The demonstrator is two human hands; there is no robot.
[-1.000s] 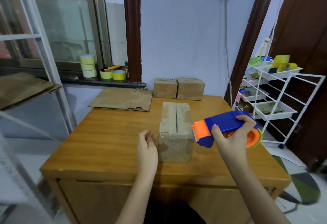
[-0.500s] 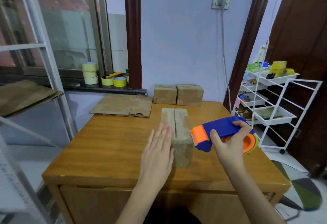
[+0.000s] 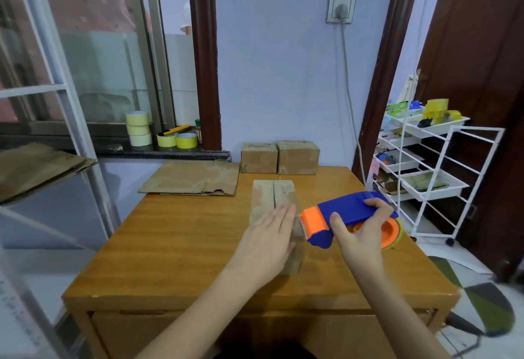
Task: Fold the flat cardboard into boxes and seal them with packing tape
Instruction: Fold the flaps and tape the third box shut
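Two taped boxes (image 3: pixel 280 157) stand finished on the bench (image 3: pixel 175 245); the flat, straight-fingered left hand (image 3: pixel 268 241) presses a third box (image 3: pixel 274 202) while the right hand (image 3: pixel 360 234) grips the tape dispenser (image 3: pixel 348 221), with flat cardboard (image 3: pixel 192 178) left unfolded.

1. Soft, even daylight fills the room, coming in from the window (image 3: pixel 93 75) on the left.
2. The wooden table (image 3: pixel 175 245) carries a mild sheen, with no hard glare.
3. Shadows are faint and diffuse.
4. Wide-angle bending bows the window frame and the door (image 3: pixel 482 75) at the edges.
5. The left hand (image 3: pixel 266 242) is slightly motion-blurred; the corners are smeared.
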